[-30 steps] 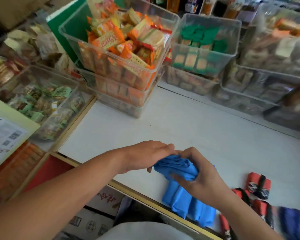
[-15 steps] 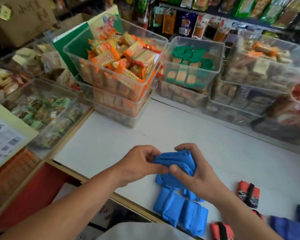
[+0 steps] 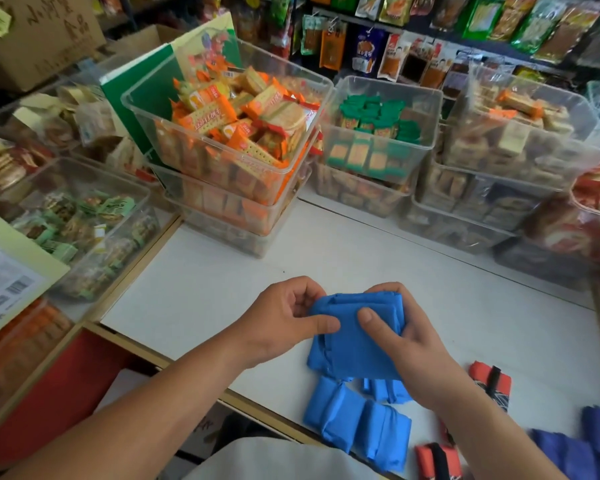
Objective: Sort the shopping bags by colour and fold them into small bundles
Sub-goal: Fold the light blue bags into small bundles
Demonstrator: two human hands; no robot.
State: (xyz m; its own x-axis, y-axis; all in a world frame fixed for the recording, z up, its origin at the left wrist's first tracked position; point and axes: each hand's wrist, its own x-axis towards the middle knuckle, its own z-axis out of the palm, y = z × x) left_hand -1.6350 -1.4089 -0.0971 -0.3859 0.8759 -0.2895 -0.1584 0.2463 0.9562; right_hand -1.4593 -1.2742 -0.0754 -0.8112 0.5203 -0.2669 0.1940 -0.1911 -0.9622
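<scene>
A light blue shopping bag (image 3: 352,344), partly folded into a thick pad, is held above the white counter (image 3: 222,292). My left hand (image 3: 284,320) pinches its left edge, thumb on top. My right hand (image 3: 402,337) grips its right side, thumb pressing the front. Below it, at the counter's near edge, lie folded light blue bundles (image 3: 357,424) side by side. Red bundles with black straps lie to the right (image 3: 490,381) and at the bottom edge (image 3: 437,460). A darker blue bag (image 3: 582,452) lies loose in the bottom right corner.
Clear plastic bins of wrapped snacks ring the counter: orange packs (image 3: 229,133) stacked at the back left, green packs (image 3: 378,129) behind, more bins (image 3: 513,133) to the right and one (image 3: 80,223) on the left. Hanging snack packets fill the back wall.
The blue bag has been folded flatter and squarer between both hands and lifted slightly. The view has tilted up and back, showing more of the shelves and the bundles below.
</scene>
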